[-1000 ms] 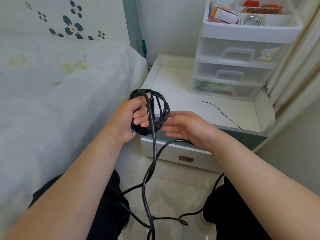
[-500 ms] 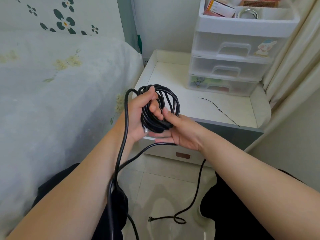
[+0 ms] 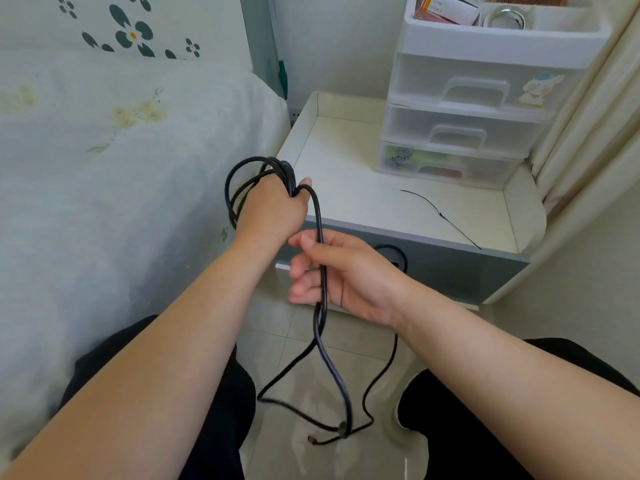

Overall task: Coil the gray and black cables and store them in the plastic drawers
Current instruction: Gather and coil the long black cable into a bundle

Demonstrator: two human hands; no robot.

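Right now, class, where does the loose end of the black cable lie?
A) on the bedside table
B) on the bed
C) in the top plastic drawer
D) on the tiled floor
D: the black cable runs down from the left hand, through the right hand, and its end rests on the tiled floor.

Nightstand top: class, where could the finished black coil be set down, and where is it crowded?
Free: the white nightstand top between its left rim and the thin black tie. Crowded: the back right corner, filled by the plastic drawers.
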